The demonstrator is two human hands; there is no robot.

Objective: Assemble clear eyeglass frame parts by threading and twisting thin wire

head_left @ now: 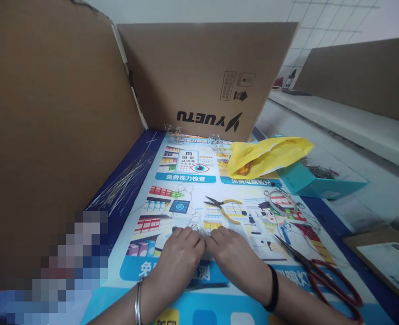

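My left hand (181, 250) and my right hand (235, 253) meet over the printed sheet, knuckles nearly touching, both with curled fingers. Thin silvery wire (195, 222) rises in small loops from between them, pinched by the fingertips. How much wire lies inside each hand is hidden. Just beyond my hands lie pliers (217, 203) with yellow handles, jaws pointing up and left. To the right of my right hand, scissors (308, 262) with red handles rest on the sheet, blades pointing away.
Long thin wires (123, 183) lie along the left side. A wire coil (270, 201) sits at right, near a yellow plastic bag (270, 155) and a teal box (316, 187) holding small pieces. Cardboard panels (199, 67) wall the back and left. Small wire pieces (216, 142) stand at the back.
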